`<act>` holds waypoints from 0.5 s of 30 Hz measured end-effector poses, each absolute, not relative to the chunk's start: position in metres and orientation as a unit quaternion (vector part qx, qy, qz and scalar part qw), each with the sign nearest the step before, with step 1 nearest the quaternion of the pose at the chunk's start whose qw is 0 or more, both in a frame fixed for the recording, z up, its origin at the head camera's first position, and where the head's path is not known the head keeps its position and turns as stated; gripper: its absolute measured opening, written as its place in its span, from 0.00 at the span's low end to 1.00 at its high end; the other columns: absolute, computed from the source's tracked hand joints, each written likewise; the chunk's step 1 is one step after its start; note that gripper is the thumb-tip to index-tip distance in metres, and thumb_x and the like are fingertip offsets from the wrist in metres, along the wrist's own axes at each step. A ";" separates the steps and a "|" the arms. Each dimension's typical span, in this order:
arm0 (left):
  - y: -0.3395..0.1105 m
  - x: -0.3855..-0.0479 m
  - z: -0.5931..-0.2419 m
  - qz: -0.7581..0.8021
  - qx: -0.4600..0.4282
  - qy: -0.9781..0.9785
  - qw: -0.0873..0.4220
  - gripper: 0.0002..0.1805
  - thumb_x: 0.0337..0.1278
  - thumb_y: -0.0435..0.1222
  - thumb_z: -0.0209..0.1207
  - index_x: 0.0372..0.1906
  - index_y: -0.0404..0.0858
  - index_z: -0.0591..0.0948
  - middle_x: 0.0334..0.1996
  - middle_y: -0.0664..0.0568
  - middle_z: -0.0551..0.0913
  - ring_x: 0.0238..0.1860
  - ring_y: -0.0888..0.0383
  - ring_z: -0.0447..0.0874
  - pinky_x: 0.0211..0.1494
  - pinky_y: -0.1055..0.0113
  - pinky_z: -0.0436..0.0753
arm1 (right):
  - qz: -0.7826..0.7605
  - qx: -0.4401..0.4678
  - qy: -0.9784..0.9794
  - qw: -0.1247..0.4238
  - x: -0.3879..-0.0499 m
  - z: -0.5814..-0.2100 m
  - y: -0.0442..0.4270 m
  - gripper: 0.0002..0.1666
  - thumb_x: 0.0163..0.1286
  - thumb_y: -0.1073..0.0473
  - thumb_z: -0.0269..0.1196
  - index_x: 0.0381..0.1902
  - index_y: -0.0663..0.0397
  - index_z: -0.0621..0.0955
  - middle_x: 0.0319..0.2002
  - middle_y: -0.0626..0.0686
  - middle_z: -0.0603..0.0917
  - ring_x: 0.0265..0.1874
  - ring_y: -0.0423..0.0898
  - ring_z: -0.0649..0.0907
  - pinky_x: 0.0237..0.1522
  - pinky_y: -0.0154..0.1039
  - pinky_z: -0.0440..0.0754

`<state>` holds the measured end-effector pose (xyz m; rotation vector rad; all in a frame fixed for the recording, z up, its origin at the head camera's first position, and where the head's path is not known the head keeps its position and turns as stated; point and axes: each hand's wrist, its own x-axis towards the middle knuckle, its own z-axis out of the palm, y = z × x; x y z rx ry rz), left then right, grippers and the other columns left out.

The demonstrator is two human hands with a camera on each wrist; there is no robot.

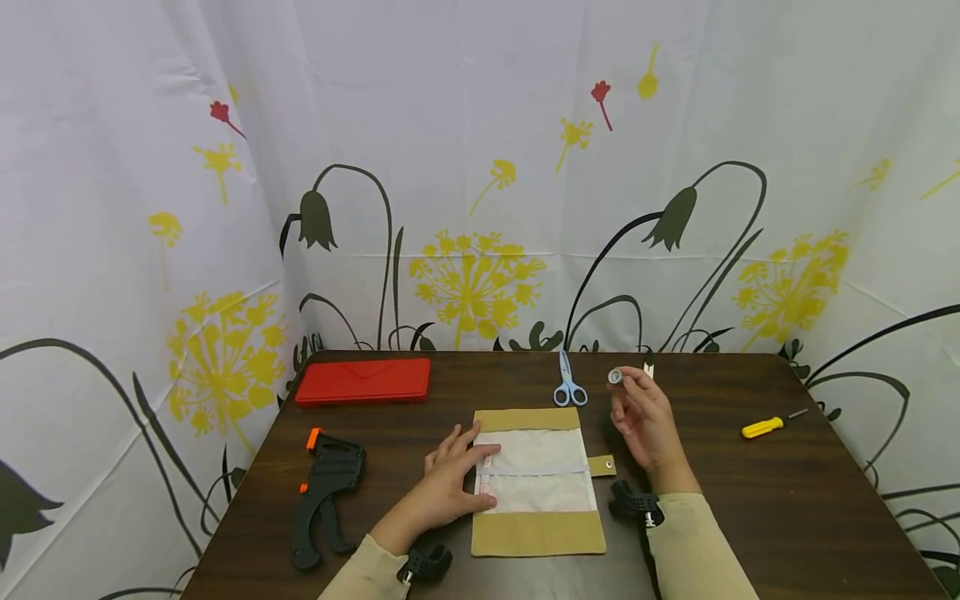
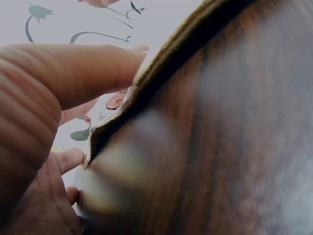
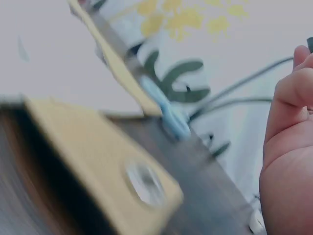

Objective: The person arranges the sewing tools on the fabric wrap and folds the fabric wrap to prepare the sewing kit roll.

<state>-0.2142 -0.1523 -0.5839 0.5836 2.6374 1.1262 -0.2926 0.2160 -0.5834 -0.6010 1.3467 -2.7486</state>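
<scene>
A tan fabric case [image 1: 538, 533] with a white lining lies unfolded on the table, its strap with a metal snap [image 1: 609, 465] sticking out to the right. My left hand [image 1: 447, 482] rests on the case's left edge with fingers spread, the thumb [image 2: 105, 71] pressing that edge in the left wrist view. A pinkish printed patch [image 2: 116, 100] shows beside the thumb. Above the table, right of the case, my right hand [image 1: 647, 425] pinches a small round grey piece [image 1: 615, 377] with a pale rim; its exact kind is unclear. The right wrist view leaves that piece out of sight.
Blue scissors [image 1: 570, 392] lie behind the case. A red case [image 1: 363, 381] is at the back left, with a black and orange bar clamp [image 1: 330, 492] nearer. Far right is a yellow screwdriver [image 1: 763, 427]. A partly hidden black-and-white item [image 1: 648, 367] lies behind my right hand.
</scene>
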 end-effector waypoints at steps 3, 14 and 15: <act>-0.152 -0.213 -0.582 0.386 0.201 0.894 0.106 0.39 0.58 0.43 0.80 0.75 0.53 0.79 0.90 0.42 0.53 0.89 0.28 0.38 0.74 0.20 0.45 | -0.887 -0.219 0.404 0.046 -0.291 -0.582 0.207 0.25 0.91 0.66 0.35 0.61 0.52 0.79 0.49 0.50 0.90 0.25 0.39 0.81 0.18 0.29 0.69; -0.151 -0.212 -0.581 0.384 0.197 0.896 0.107 0.30 0.59 0.43 0.79 0.68 0.54 0.85 0.90 0.43 0.53 0.89 0.29 0.38 0.74 0.20 0.44 | -0.883 -0.265 0.341 0.183 -0.280 -0.579 0.153 0.26 0.92 0.64 0.31 0.63 0.50 0.78 0.51 0.51 0.89 0.31 0.38 0.85 0.20 0.29 0.72; -0.150 -0.211 -0.581 0.381 0.197 0.897 0.107 0.30 0.60 0.44 0.79 0.67 0.54 0.85 0.89 0.42 0.53 0.89 0.29 0.38 0.74 0.20 0.44 | -0.881 -0.265 0.343 0.191 -0.278 -0.580 0.148 0.26 0.92 0.64 0.31 0.63 0.50 0.78 0.50 0.50 0.89 0.31 0.38 0.85 0.21 0.28 0.72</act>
